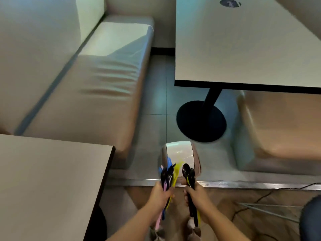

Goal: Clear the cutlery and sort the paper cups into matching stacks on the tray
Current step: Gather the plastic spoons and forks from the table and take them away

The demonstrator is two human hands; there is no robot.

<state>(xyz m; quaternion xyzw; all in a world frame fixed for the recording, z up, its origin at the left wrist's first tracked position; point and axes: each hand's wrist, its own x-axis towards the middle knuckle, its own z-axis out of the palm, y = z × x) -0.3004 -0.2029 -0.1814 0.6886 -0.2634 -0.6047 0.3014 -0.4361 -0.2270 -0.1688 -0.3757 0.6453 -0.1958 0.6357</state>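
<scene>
Gripping cutlery in both fists, the person stands over a shiny metal bin (pixel 180 153) on the tiled floor, and that bin is our landmark. Just short of its near rim, the left hand (pixel 160 195) is curled tight round a mixed bundle of plastic cutlery (pixel 167 174), black, blue, yellow and pink pieces, heads fanned toward the bin's mouth. Right beside it, the right hand (pixel 195 195) clamps a pair of black spoons (pixel 188 173), bowls up and tipped at the bin's right edge. Beyond the bin stands the table's black pedestal base (pixel 201 120), the white table top (pixel 243 49) above it. Left of the bin runs a beige bench seat (pixel 97 94). No cups or tray in view; motion blur softens everything.
</scene>
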